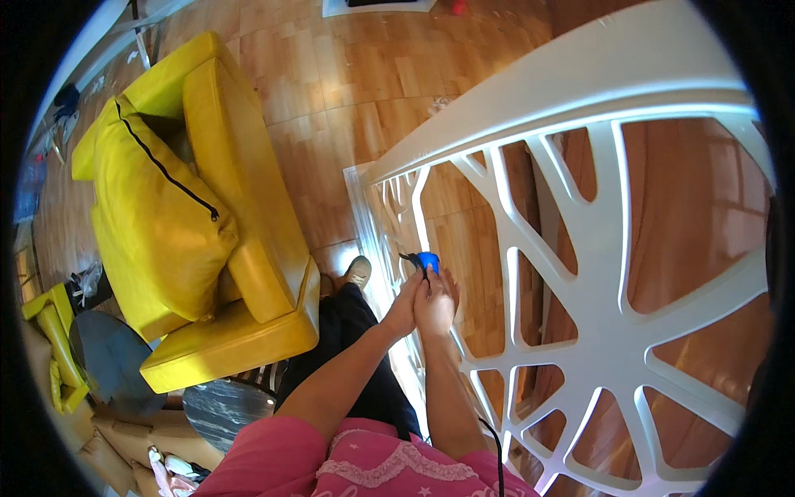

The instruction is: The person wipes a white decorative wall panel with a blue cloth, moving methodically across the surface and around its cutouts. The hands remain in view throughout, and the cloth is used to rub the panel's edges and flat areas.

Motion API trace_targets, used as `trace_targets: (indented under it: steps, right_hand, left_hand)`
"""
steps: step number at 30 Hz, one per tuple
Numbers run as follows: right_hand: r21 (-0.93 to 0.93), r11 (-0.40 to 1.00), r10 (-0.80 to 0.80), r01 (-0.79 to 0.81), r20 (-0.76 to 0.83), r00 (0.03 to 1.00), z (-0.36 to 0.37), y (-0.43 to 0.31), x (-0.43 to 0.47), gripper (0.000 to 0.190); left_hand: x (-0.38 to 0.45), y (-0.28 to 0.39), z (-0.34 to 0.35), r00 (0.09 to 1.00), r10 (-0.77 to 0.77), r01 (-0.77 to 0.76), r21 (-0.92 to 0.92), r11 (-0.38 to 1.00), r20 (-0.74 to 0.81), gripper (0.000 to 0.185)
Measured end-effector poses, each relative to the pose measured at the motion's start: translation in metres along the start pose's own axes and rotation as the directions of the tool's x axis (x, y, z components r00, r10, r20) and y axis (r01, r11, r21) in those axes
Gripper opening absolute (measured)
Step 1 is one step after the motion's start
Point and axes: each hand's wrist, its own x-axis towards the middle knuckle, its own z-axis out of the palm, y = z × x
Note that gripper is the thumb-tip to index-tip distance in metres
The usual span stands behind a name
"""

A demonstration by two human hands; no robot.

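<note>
My left hand (405,305) and my right hand (436,304) are close together in front of me, wrists almost touching. Between their fingers is a small blue object (428,261) with a black piece (410,257) sticking out to the left. What exactly it is cannot be told, as the fingers cover its lower part. Both hands appear closed around it, the right one nearer to the camera. Just to the right of them rises a white lattice partition (612,323) with branch-like cut-outs.
To the left stands a yellow armchair (292,332) bearing a yellow cushion (164,230) with a black zip. Behind it are a dark round table (112,363), a marbled black tabletop (227,410) and a tan sofa (124,438). Wood-look flooring (304,68) lies ahead.
</note>
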Motion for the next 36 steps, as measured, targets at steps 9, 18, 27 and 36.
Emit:
trace_targets:
  steps: [9, 18, 27, 36]
  right_hand:
    - [-0.295, 0.952, 0.121, -0.087, 0.1, 0.988, -0.003, -0.006, -0.024, 0.044]
    - [-0.43, 0.894, 0.274, -0.126, 0.301, 0.913, -0.038, -0.031, -0.033, 0.052]
    - [-0.566, 0.824, 0.316, 0.005, 0.466, 0.826, -0.084, -0.061, -0.04, 0.054]
    - [0.251, 0.968, -0.008, -0.003, 0.043, 0.999, -0.087, -0.059, -0.09, 0.046]
  left_hand:
    - [-0.015, -0.008, -0.003, 0.964, -0.192, 0.174, -0.107, 0.979, -0.186, 0.056]
    - [-0.026, -0.023, -0.038, 0.983, -0.129, 0.102, 0.2, 0.974, 0.127, 0.054]
    - [-0.039, 0.003, -0.019, 0.901, -0.301, 0.351, -0.117, 0.929, 0.313, 0.033]
    - [-0.096, 0.06, 0.011, 1.0, 0.019, -0.007, 0.503, 0.864, -0.018, 0.017]
